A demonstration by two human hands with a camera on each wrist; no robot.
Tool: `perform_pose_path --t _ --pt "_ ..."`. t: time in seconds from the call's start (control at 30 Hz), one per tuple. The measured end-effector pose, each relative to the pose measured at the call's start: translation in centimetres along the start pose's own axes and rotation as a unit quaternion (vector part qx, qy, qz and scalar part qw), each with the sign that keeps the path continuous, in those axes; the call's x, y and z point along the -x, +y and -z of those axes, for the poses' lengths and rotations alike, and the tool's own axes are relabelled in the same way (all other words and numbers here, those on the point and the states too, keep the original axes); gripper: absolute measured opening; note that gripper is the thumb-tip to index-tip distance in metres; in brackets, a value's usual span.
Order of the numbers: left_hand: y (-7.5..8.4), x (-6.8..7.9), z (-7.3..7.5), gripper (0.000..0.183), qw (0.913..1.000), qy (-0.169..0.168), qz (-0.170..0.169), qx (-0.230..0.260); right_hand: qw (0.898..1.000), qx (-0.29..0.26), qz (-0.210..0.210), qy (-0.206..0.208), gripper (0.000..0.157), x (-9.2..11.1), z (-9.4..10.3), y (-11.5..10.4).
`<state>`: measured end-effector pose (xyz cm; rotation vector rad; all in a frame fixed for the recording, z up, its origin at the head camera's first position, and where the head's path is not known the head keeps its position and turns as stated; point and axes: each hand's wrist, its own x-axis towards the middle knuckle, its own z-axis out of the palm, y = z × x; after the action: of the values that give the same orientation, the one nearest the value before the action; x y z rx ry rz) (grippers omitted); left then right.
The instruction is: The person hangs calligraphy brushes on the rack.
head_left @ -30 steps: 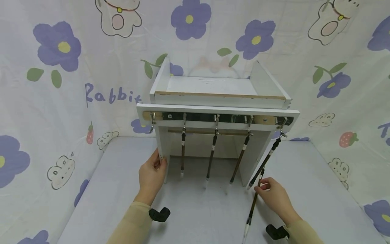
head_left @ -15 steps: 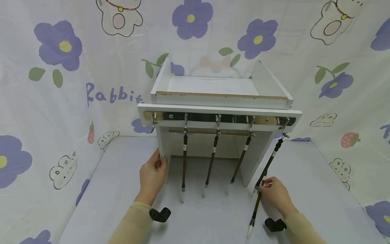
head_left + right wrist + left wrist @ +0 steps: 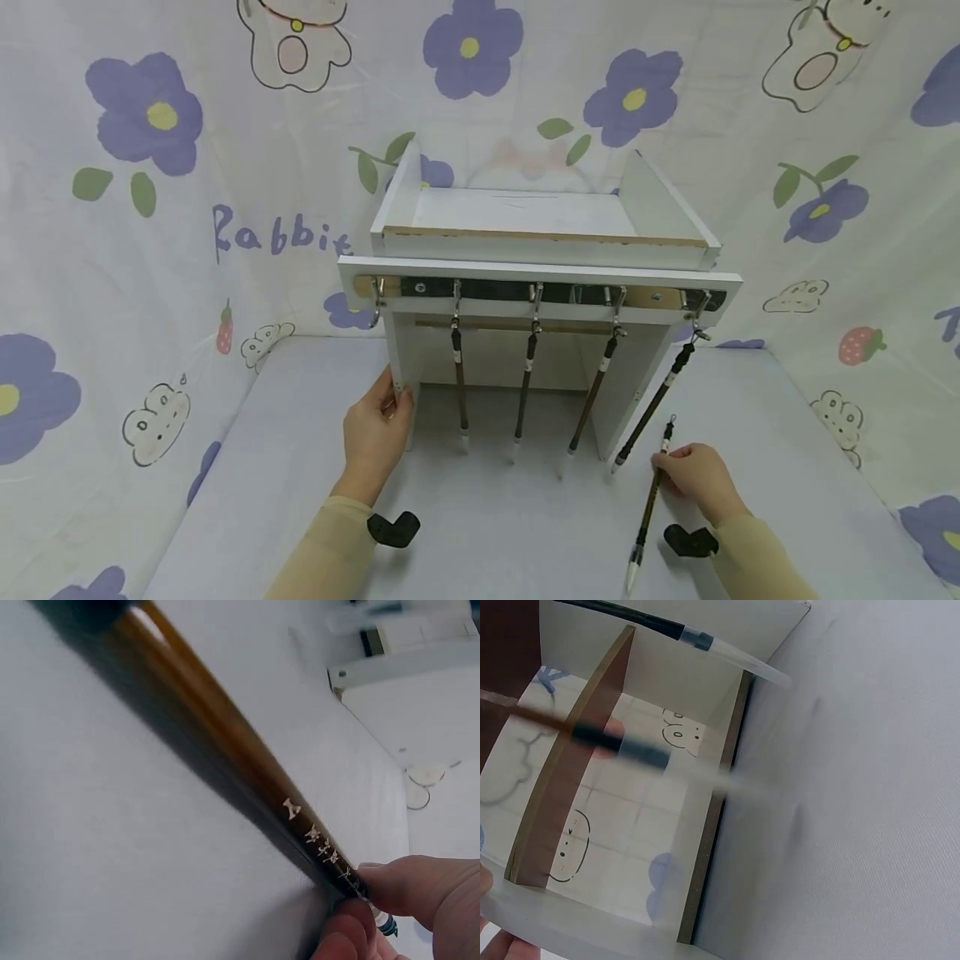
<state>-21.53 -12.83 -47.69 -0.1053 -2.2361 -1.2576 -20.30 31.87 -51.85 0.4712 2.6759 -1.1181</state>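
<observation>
My left hand (image 3: pixel 375 433) grips the front edge of the left side panel (image 3: pixel 403 358) of a white wooden shelf; a few of its fingertips show at the lower left of the left wrist view. Between thumb and fingers, my right hand (image 3: pixel 701 479) pinches a calligraphy brush (image 3: pixel 651 504) near its upper end. White characters mark that brown handle (image 3: pixel 247 761) in the right wrist view. The brush slants, loop end up and pale tip toward me. Just left of it, another calligraphy brush (image 3: pixel 654 408) hangs tilted from the rightmost hook (image 3: pixel 701 307).
More brushes hang along the metal hook rail (image 3: pixel 495 287), one of them a blurred brush (image 3: pixel 645 754) in the left wrist view. The far-left hook (image 3: pixel 377 304) bears no brush. An open-topped tray (image 3: pixel 525 212) tops the shelf. A patterned cloth (image 3: pixel 285 167) stands behind the white table (image 3: pixel 495 542).
My right hand has moved right with its brush, away from the rightmost hanging brush, which it overlapped earlier. Hanging brushes have swung slightly. My left hand stays on the panel.
</observation>
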Motion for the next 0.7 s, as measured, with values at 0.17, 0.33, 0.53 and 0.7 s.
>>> perform_pose_path --t 0.17,0.33,0.53,0.7 --pt "0.07 0.0 0.01 0.044 1.0 -0.001 0.005 -0.001 1.0 0.015 -0.002 0.006 0.03 -0.1 -0.11 -0.23" --pt "0.26 0.12 0.03 0.045 1.0 -0.003 0.003 0.001 0.999 0.035 -0.004 0.01 0.031 -0.15 -0.03 -0.18" --pt "0.33 0.24 0.16 0.045 0.9999 -0.001 0.008 -0.007 0.998 0.07 0.005 0.003 0.038 -0.24 0.13 -0.26" --pt "0.43 0.18 0.17 0.045 1.0 -0.002 0.007 -0.001 0.999 0.05 -0.001 0.0 0.046 -0.15 0.35 0.1"
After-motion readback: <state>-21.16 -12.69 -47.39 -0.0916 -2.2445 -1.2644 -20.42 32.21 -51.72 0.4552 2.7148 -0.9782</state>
